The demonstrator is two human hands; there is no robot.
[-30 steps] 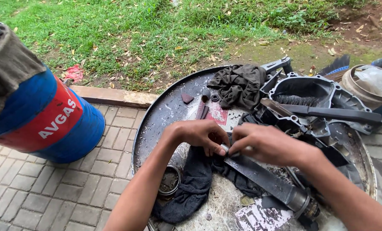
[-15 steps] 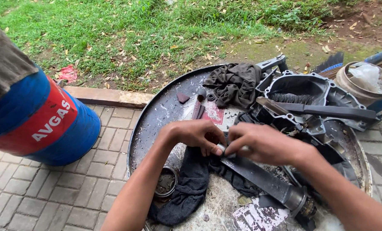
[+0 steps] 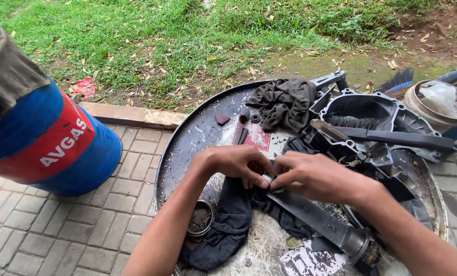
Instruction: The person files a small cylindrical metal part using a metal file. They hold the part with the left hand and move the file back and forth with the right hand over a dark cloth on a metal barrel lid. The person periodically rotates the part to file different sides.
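Note:
Both hands meet over a round metal drum top (image 3: 187,148). My left hand (image 3: 233,164) and my right hand (image 3: 310,176) pinch a small metal part (image 3: 267,179) between their fingertips, at the upper end of a long dark metal blade-like bar (image 3: 315,220) that runs down to the right. A dark cloth (image 3: 228,225) lies under the hands. What exactly the small part is stays hidden by the fingers.
A blue and red drum (image 3: 49,143) stands at the left on paving bricks. On the drum top lie a grey rag (image 3: 284,102), an engine cover casing (image 3: 361,120) with a brush and knife, and a small round cap (image 3: 200,220). Grass lies beyond.
The hands stay together over the same spot; the fingers shift slightly on the small part. The camera view has drifted a little.

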